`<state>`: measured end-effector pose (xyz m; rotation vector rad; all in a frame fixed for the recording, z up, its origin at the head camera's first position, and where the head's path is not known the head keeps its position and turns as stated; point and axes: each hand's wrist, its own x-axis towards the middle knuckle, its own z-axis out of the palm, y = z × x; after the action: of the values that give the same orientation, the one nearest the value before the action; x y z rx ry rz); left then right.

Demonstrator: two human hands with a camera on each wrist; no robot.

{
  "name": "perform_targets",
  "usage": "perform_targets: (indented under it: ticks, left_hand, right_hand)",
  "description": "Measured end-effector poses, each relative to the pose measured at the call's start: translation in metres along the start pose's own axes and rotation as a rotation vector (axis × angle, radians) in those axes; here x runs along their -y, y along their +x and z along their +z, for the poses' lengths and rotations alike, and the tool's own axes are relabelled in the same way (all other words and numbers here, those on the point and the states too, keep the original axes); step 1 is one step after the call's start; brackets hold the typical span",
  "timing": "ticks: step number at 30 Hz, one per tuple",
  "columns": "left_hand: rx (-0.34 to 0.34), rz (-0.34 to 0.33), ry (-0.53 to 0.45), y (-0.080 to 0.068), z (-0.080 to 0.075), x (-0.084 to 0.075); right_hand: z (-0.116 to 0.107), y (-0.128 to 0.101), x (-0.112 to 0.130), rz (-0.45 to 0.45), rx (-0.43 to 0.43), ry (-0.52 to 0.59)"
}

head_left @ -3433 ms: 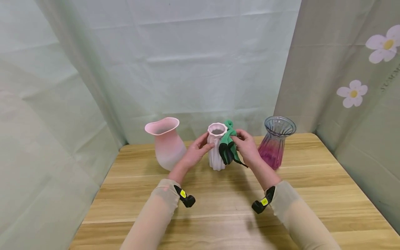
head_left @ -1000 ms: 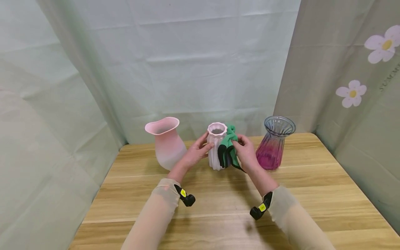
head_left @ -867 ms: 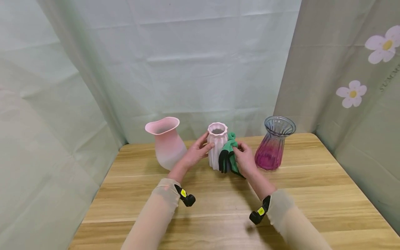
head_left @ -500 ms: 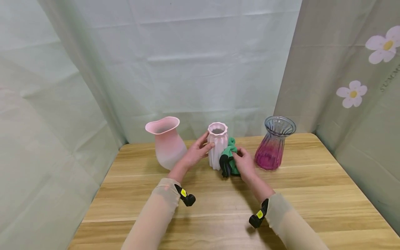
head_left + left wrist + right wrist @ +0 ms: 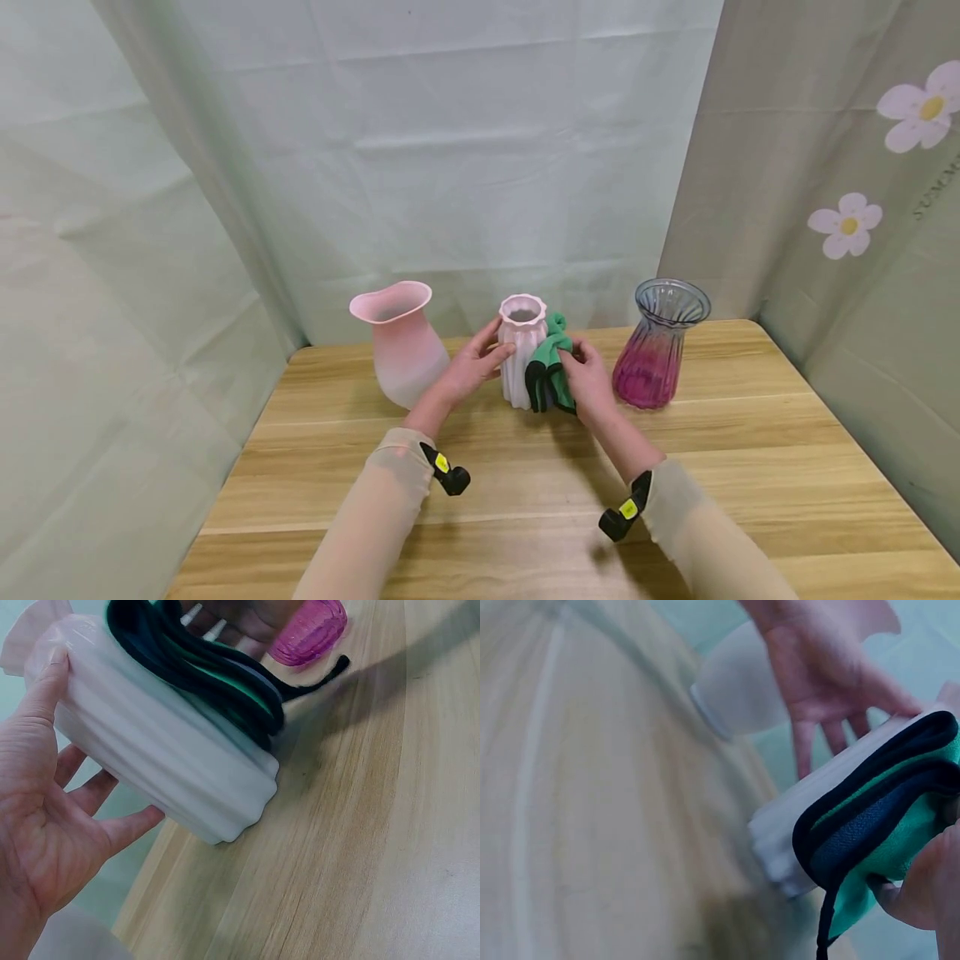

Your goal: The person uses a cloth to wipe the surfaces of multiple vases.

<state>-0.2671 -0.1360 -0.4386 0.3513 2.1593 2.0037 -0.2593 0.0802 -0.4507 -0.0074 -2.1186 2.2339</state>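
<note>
A small white fluted vase with a scalloped rim stands upright on the table. My left hand holds it from the left, thumb on its front near the neck and fingers along its side, as the left wrist view also shows. In my right hand is a folded green cloth with dark edging, pinched between thumb and fingers. The cloth lies against the vase's right side and covers part of it; its loose folds hang down, with a thin dark strip trailing in the left wrist view.
A pink-to-white vase with a wavy rim stands left, behind my left forearm. To the right is a ribbed glass vase, magenta below and bluish above. The wooden table ends at a pale curtain.
Over the earlier frames my right hand has slid the cloth down the vase's side; in the last half second it has come slightly back up. My left hand and the vases stay put.
</note>
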Motion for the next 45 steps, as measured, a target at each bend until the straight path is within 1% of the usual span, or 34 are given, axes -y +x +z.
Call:
perform_targets:
  ticks: [5, 8, 10, 18, 23, 28, 32, 37, 40, 45]
  left_hand:
    - [0.005, -0.001, 0.016, -0.001, -0.001, 0.0]
    - [0.002, 0.001, 0.019, 0.0, -0.001, 0.001]
    - [0.0, 0.002, 0.016, 0.001, -0.001, 0.003]
    - [0.003, 0.012, 0.029, 0.002, -0.001, 0.003]
    - [0.02, 0.022, 0.043, 0.002, 0.0, 0.002]
    - [0.017, 0.021, 0.037, 0.002, -0.001, 0.003]
    - [0.017, 0.019, 0.046, 0.0, -0.002, 0.003]
    - [-0.02, 0.036, 0.124, -0.004, -0.004, 0.001]
    - [-0.053, 0.047, 0.149, -0.006, -0.002, 0.0]
    - [-0.15, 0.071, 0.177, -0.01, 0.007, -0.004]
  right_hand:
    - [0.003, 0.0, 0.024, -0.044, 0.035, 0.048]
    - [0.005, 0.0, 0.034, -0.088, 0.044, 0.035]
    - [0.005, 0.0, 0.037, -0.101, 0.05, 0.033]
    - [-0.001, 0.002, 0.04, -0.093, 0.077, -0.001]
    - [-0.013, 0.002, 0.04, -0.093, 0.061, -0.005]
    - [-0.028, 0.002, 0.041, -0.1, 0.036, -0.002]
    - [-0.039, 0.003, 0.041, -0.113, 0.04, 0.001]
    - [-0.044, 0.002, 0.038, -0.115, 0.056, -0.008]
    - [-0.046, 0.0, 0.037, -0.118, 0.055, -0.007]
    - [-0.049, -0.001, 0.037, -0.126, 0.045, 0.012]
